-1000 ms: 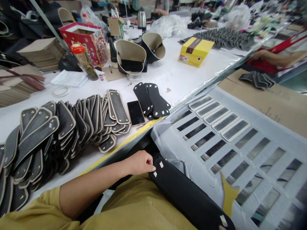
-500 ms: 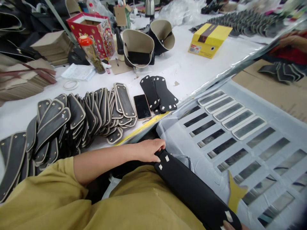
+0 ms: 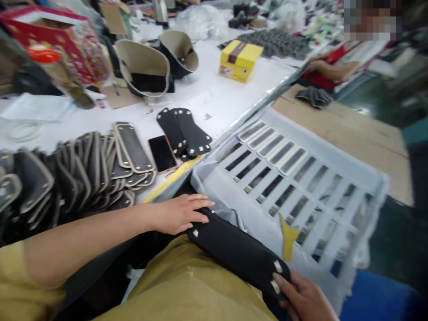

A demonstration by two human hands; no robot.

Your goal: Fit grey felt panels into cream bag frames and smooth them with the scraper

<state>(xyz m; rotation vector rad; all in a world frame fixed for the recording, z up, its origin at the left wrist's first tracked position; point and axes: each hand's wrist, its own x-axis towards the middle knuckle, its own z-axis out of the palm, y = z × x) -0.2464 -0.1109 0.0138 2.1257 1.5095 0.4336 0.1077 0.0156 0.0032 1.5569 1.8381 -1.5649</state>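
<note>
Worked at a wide white desk point(image 3: 214, 96), with a pale slotted crate point(image 3: 261, 227) off to the right. Had a long pile of dark strips point(image 3: 85, 167) along the left of the desk, pale-edged and metal-studded; judged complete by appearance, though not certainly part of the same work. Had also a small fanned stack of black strips point(image 3: 194, 131) near the desk edge, white-tabbed at the ends; could not tell whether done or waiting. Had one black panel point(image 3: 237, 249) in progress, off the desk, slanting across in front of the yellow shirt point(image 3: 187, 276), just beside the crate; judged unfinished, being handled at both ends.

Looked long, smooth and plain black, nearly flat, with rounded corners. Gripped at the right end with the right hand point(image 3: 306, 294), thumb on top and fingers mostly hidden beneath. Covered at the opposite end by the left hand point(image 3: 177, 214), fingers outspread rather than clenched; could not make out any hold underneath. Showed two white tabs point(image 3: 277, 266) at the right end, one by the thumb tip, and one at the left; could not rule out more under the fingers.
</note>
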